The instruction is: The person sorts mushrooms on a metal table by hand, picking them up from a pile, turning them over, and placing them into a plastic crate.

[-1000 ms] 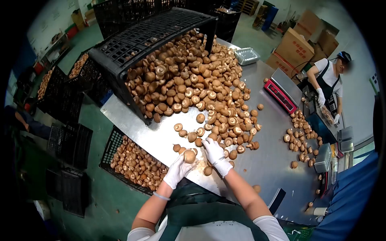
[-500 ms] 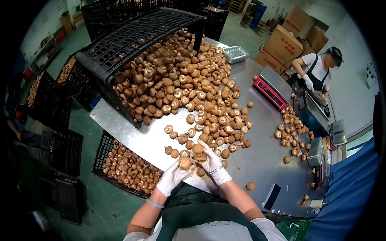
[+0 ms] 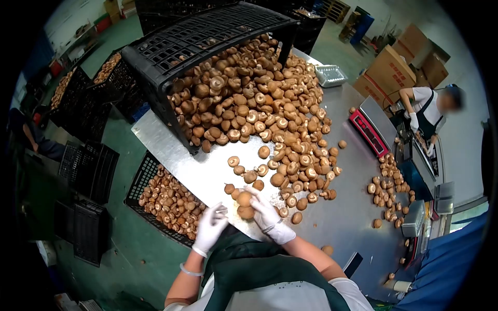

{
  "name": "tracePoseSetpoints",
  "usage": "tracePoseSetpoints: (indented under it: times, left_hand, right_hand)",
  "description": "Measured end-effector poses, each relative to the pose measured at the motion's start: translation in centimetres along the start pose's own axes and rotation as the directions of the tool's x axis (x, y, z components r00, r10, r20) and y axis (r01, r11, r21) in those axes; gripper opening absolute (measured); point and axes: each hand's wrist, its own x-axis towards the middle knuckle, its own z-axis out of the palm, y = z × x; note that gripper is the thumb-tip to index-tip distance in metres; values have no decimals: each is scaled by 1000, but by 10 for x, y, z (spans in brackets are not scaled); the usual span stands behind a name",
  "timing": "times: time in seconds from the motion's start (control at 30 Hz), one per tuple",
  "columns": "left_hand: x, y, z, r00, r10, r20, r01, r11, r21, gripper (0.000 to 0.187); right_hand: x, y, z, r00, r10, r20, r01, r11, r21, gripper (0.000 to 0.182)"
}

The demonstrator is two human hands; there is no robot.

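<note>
My right hand (image 3: 267,217), in a white glove, is closed around two brown mushrooms (image 3: 245,205) near the front edge of the steel table (image 3: 337,217). My left hand (image 3: 209,229), also gloved, hovers at the table's edge with its fingers apart and nothing visible in it. It is just above a black floor crate of mushrooms (image 3: 168,199). Loose mushrooms lie right in front of both hands. Behind them a large pile of mushrooms (image 3: 259,109) spills out of a tipped black crate (image 3: 207,36).
A red scale (image 3: 371,129) and a smaller heap of mushrooms (image 3: 389,184) sit at the table's right. A foil tray (image 3: 332,75) lies at the far end. A co-worker (image 3: 428,111) stands at the far right. Black crates (image 3: 88,171) stand on the green floor to the left.
My left hand no longer holds its mushroom and has dropped back to the table's edge above the floor crate. My right hand now grips two mushrooms.
</note>
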Motion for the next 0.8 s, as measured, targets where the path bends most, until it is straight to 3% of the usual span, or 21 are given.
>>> tracePoseSetpoints:
  times: [0.07,0.13,0.2,0.27,0.3,0.33,0.37,0.4,0.43,0.47,0.5,0.53,0.6,0.67,0.8]
  left_hand:
    - [4,9,27,978,-126,168,175,930,-323,53]
    - [11,3,43,993,-37,115,77,929,-361,55]
    - [11,3,37,978,-120,172,168,940,-298,50]
    - [6,0,19,969,-194,150,237,902,-362,41]
    - [3,5,5,986,-163,35,166,938,-305,39]
    - [3,6,-11,989,-122,-79,101,967,-236,38]
    - [3,-13,-35,976,37,-215,18,969,247,37]
    - [2,-30,-53,939,237,-248,-6,734,679,36]
    - [2,-28,-58,920,245,-306,52,697,715,36]
    - [4,-24,-61,895,260,-362,109,659,744,36]
    - [11,-16,-57,899,259,-353,62,723,688,35]
    - [19,-1,-47,904,291,-314,20,705,709,34]
    - [37,6,-22,935,272,-228,-60,754,654,33]
    - [51,-3,5,938,335,-89,-199,730,654,31]
    - [51,-9,60,946,294,140,-324,814,482,33]
  right_hand:
    - [-3,0,10,997,47,53,-48,999,19,49]
    - [-10,-1,9,984,176,-5,-173,974,144,50]
    - [-14,-6,-5,982,185,27,-187,963,192,48]
    - [-21,-21,-18,982,187,11,-183,940,289,46]
    - [-26,-33,-24,974,200,-107,-176,964,198,41]
    - [-24,-26,-53,968,185,-167,-136,954,268,34]
    - [-21,-40,-69,941,178,-286,-132,976,175,28]
    - [-15,-59,-82,973,62,-221,-68,997,-20,23]
    - [-7,-77,-87,961,-76,-266,-14,948,-318,20]
    - [3,-91,-91,912,-301,-278,43,745,-665,21]
    - [14,-100,-99,784,-620,-15,126,182,-975,32]
    - [22,-106,-105,751,-657,64,53,-37,-998,40]
    - [30,-101,-111,888,-432,-155,-250,-171,-953,48]
    - [27,-86,-113,896,-412,-164,-275,-225,-935,56]
    - [-12,-73,-97,914,-389,-114,-197,-180,-964,54]
